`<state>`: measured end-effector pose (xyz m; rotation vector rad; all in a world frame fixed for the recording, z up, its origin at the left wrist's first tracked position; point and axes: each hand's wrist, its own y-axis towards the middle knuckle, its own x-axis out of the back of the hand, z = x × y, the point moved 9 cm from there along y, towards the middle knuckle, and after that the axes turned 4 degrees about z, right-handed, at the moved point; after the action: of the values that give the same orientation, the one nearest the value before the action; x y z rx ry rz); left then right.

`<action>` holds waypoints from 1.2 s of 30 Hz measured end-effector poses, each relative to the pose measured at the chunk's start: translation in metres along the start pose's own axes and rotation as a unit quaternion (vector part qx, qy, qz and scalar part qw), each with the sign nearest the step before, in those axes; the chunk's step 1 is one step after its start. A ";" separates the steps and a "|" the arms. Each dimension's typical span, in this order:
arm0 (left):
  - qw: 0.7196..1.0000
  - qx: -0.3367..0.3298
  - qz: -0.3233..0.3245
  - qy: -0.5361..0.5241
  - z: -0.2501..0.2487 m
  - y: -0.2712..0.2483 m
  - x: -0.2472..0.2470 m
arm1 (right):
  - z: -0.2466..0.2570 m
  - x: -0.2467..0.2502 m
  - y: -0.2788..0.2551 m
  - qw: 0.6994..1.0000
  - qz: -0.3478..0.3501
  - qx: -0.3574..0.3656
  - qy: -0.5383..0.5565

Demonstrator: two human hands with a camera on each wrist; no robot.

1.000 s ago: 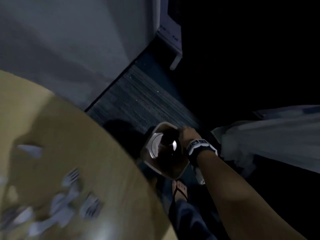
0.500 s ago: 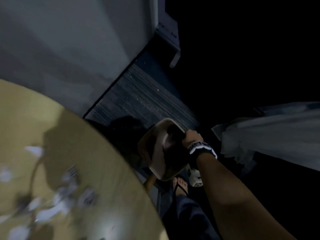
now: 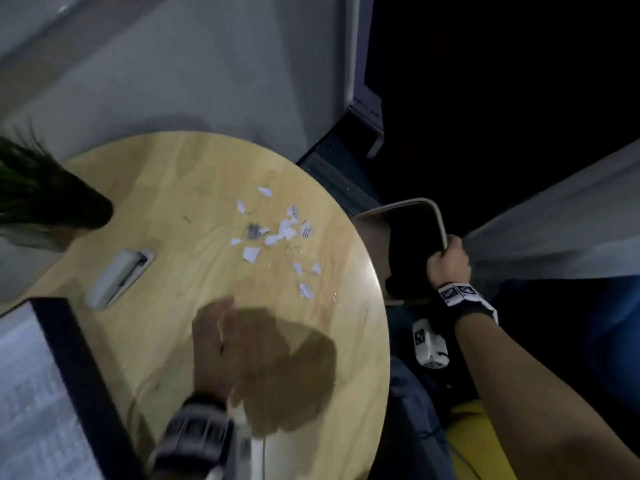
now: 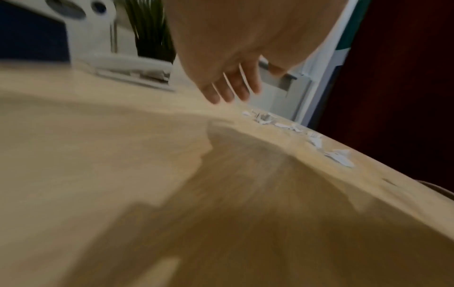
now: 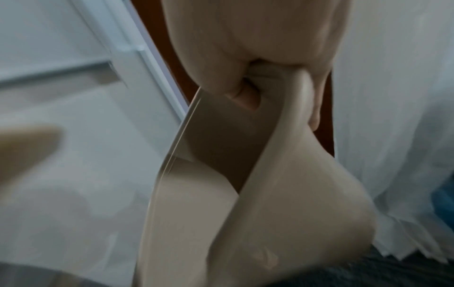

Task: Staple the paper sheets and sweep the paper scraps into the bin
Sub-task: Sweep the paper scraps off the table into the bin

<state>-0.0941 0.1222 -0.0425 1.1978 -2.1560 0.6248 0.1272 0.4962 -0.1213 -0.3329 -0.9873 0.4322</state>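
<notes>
Head view, nearest the person: the left hand (image 3: 214, 344) hangs flat over the near part of the round wooden table (image 3: 173, 188), fingers straight and together, holding nothing; it is blurred, and whether it touches the wood cannot be told. The left wrist view shows the same, the fingers (image 4: 230, 91) extended above the tabletop with the scraps well ahead of them.

Farther out, the paper scraps (image 3: 277, 233) lie scattered on the right half of the table, near its edge but not yet over it. Off that edge, the right hand (image 3: 448, 263) is curled tight round the rim of the beige bin (image 3: 401, 209), which it holds beside the table and lower than the top, its mouth turned toward the table. The right wrist view confirms fingers wrapped over the rim.

To the left lies the white stapler (image 3: 117, 271), untouched, and at the near left corner a dark-edged stack that may be the paper sheets (image 3: 31, 393).

Sweeping appears to be the step in hand. The next move likely calls for bringing the bin's rim snug under the table edge nearest the scraps, then drawing the flat left hand across them toward it, slowly enough that the light pieces do not scatter past the opening.
</notes>
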 end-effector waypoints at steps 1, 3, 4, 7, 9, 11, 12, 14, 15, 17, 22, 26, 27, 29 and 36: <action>0.999 0.008 -0.026 -0.032 -0.006 0.020 -0.001 | -0.003 0.003 -0.008 1.000 0.000 -0.003 0.003; 0.998 0.022 -0.045 -0.044 -0.013 0.052 -0.008 | -0.010 0.006 -0.022 1.000 0.006 -0.017 0.012; 0.998 0.027 -0.036 -0.044 -0.016 0.063 -0.017 | -0.013 0.007 -0.027 0.999 0.010 -0.025 0.019; 0.999 0.018 0.022 0.019 -0.020 0.092 -0.040 | -0.016 0.003 -0.032 0.999 0.032 -0.026 0.035; 0.995 0.009 0.058 0.086 -0.021 0.098 -0.056 | -0.016 -0.001 -0.037 0.998 0.044 -0.020 0.039; 0.988 -0.003 0.081 0.131 -0.022 0.094 -0.068 | -0.017 -0.004 -0.045 0.998 0.048 -0.020 0.046; 0.986 -0.010 0.090 0.141 -0.024 0.088 -0.073 | -0.016 -0.005 -0.048 0.997 0.047 -0.019 0.050; 0.982 -0.028 0.114 0.149 -0.030 0.069 -0.086 | -0.015 -0.007 -0.055 0.997 0.044 -0.017 0.055; 0.979 -0.036 0.131 0.154 -0.034 0.058 -0.094 | -0.015 -0.007 -0.058 0.997 0.044 -0.015 0.056; 0.971 -0.065 0.165 0.162 -0.045 0.029 -0.112 | -0.017 -0.009 -0.064 0.997 0.047 -0.013 0.054; 0.973 -0.116 0.190 0.063 -0.069 -0.016 -0.127 | -0.028 -0.005 -0.073 0.998 0.050 -0.012 0.045; 1.000 0.011 -0.001 0.001 -0.037 0.022 -0.078 | -0.037 -0.001 -0.074 0.998 0.042 -0.010 0.046; 0.999 0.051 -0.018 -0.005 -0.029 0.028 -0.075 | -0.039 -0.001 -0.075 0.998 0.041 -0.012 0.050; 0.995 0.096 -0.006 0.023 -0.026 0.033 -0.084 | -0.042 -0.004 -0.075 0.997 0.040 -0.015 0.059; 0.988 0.038 0.072 0.134 -0.068 -0.005 -0.145 | -0.048 -0.005 -0.072 0.995 0.041 -0.029 0.085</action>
<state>-0.0106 0.2494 -0.0933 0.9412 -2.0163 0.8857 0.1800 0.4283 -0.1163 -0.4561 -0.8228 0.4440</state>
